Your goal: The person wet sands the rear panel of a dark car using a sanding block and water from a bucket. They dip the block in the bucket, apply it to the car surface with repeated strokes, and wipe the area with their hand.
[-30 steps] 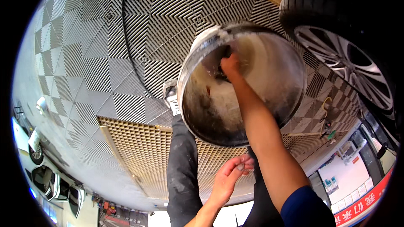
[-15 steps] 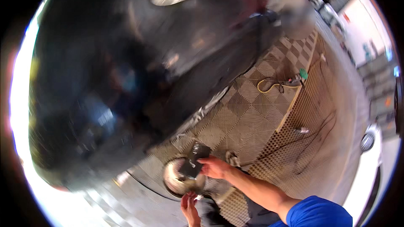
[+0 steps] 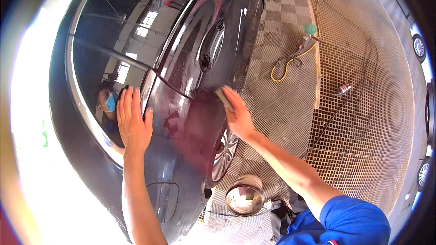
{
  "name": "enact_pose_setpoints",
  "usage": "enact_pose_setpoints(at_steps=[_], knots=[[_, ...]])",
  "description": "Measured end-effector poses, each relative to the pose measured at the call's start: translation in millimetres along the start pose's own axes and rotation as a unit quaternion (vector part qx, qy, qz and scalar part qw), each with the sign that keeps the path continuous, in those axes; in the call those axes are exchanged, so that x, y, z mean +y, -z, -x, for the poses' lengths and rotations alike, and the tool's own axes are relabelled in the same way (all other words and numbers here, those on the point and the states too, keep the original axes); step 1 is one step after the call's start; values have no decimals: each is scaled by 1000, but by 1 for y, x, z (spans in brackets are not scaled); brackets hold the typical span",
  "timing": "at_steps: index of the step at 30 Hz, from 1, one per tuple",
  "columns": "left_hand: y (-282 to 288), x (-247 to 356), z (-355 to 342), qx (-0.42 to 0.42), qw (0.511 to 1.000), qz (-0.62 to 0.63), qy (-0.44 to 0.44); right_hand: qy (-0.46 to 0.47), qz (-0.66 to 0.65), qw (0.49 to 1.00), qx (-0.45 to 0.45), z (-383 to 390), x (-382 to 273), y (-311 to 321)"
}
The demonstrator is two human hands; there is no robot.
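Observation:
A dark, glossy car (image 3: 177,163) fills the left and middle of the view. My left hand (image 3: 135,122) lies open with fingers stretched on the rear side window (image 3: 109,41) and its edge, which reflects a masked person. My right hand (image 3: 238,117) grips a dark flat pad (image 3: 223,97) against the red-tinged, wet-looking body panel near the door seam, above the rear wheel (image 3: 224,154). The pad is partly hidden by my fingers.
A metal bucket (image 3: 243,198) stands on the tiled floor below the wheel. A tool with a green pad (image 3: 304,41) and yellow cord (image 3: 277,76) lies on the right, near grating (image 3: 349,131) holding a bottle (image 3: 343,90) and cables. Other cars' wheels (image 3: 418,47) show far right.
The view has turned from the bucket to the car's side. My right hand has left the bucket with the pad and moved onto the panel. My left hand has risen onto the window.

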State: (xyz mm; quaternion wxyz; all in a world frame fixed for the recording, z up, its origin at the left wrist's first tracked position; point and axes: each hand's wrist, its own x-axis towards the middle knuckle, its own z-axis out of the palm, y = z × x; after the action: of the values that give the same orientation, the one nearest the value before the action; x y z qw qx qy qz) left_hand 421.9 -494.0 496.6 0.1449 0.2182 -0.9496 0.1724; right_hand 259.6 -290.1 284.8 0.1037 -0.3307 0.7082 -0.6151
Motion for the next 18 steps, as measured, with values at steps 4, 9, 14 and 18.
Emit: enact_pose_setpoints(at_steps=[4,9,14,18], knots=[[-41,18,-36,-13,990,-138,-2,144,146,978,-25,-76,-28,-37],[-47,25,-34,-38,988,-147,5,160,172,967,-97,-83,-20,-40],[-50,22,-30,-52,988,-147,-5,107,181,977,-24,-122,-26,-58],[-44,16,-39,-49,986,-157,-5,83,146,975,-147,-62,-40,-67]])
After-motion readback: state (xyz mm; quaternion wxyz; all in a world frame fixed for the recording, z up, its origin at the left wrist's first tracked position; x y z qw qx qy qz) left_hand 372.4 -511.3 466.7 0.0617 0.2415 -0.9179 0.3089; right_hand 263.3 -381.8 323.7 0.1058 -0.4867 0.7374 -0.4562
